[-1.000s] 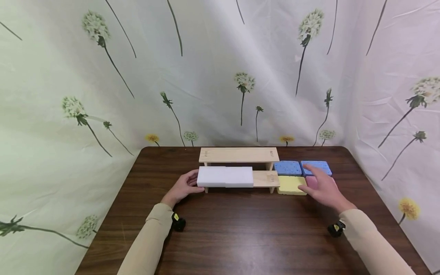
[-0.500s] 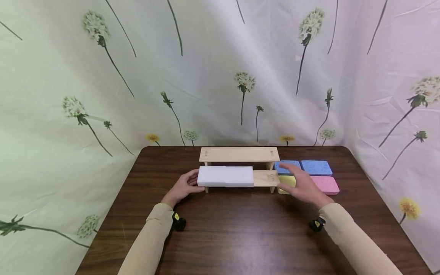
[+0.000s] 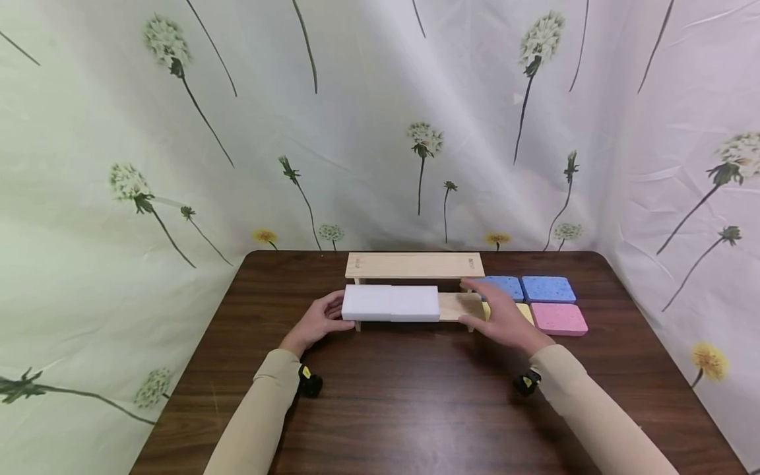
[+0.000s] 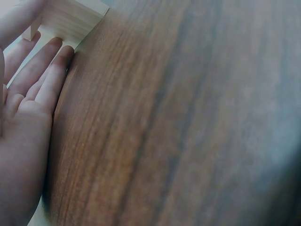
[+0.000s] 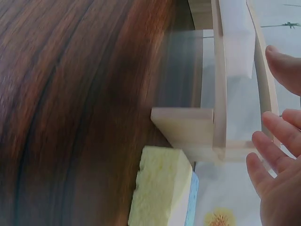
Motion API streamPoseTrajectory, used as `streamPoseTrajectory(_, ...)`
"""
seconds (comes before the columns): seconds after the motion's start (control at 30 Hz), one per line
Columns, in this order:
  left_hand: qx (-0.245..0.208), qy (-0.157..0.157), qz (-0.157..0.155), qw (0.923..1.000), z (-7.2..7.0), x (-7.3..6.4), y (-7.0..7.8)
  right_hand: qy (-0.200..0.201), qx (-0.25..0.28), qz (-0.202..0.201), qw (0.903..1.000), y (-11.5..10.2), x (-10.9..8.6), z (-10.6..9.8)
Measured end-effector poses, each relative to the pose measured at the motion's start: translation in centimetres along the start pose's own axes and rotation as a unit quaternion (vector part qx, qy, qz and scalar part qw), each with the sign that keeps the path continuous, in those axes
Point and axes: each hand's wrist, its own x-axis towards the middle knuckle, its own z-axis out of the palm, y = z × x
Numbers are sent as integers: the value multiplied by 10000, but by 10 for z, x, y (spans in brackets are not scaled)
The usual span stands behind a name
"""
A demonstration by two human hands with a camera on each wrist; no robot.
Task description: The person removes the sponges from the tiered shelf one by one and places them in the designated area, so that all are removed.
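A two-tier light wooden stand (image 3: pixel 415 265) stands near the table's back edge. Two white foam blocks (image 3: pixel 367 303) lie end to end on its lower step, with bare wood (image 3: pixel 452 306) to their right. My left hand (image 3: pixel 317 323) is at the stand's left end, thumb in front; in the left wrist view its fingers (image 4: pixel 47 89) reach nearly straight beside the wood. Over the step's right end hovers my right hand (image 3: pixel 501 322), thumb and fingers spread, holding nothing. It partly hides a yellow sponge (image 3: pixel 526 311) and a blue sponge (image 3: pixel 506 287).
Another blue sponge (image 3: pixel 549 289) and a pink sponge (image 3: pixel 559 318) lie flat to the right of the stand. Dark wood-grain table (image 3: pixel 404 396) extends toward me. A dandelion-print cloth (image 3: pixel 368 132) hangs behind and at both sides.
My right hand has moved left, from above the pink and yellow sponges to the right end of the lower step. My left hand has stayed in place.
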Motion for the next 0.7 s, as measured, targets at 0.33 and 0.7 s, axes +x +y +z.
streamPoseTrajectory(0.33, -5, -9, 51, 10000, -1, 0, -2, -180, 264, -65, 9995, -8, 9, 15)
streamPoseTrajectory(0.7, -92, -15, 44, 9999, -1, 1, -3, -636, -36, 173, 9978, -16, 22, 25)
